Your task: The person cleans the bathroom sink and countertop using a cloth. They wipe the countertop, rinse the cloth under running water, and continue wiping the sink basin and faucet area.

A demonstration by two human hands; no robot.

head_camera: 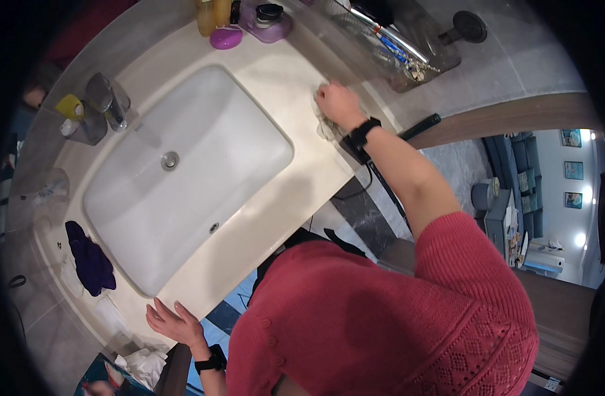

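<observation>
My right hand (pixel 338 103) is closed on a crumpled pale cloth (pixel 326 127) and presses it on the cream countertop (pixel 263 203), beside the right wall. My left hand (pixel 175 322) is open, palm up with fingers spread, at the counter's lower left edge near the corner of the basin, and holds nothing. Between the hands lies the white washbasin (pixel 208 148) with its round metal drain (pixel 170 161). Beyond the basin stands a metal faucet (pixel 115 116). A dark purple cloth (pixel 89 260) lies on the counter left of the basin.
A cup holder (pixel 92 126) stands beside the faucet. Bottles (pixel 213 17), a magenta oval case (pixel 226 37) and a purple container (pixel 270 27) stand at the back. A wall-mounted clear holder (pixel 401 49) carries slim items. White tissues (pixel 143 367) stick out of a box at the lower left.
</observation>
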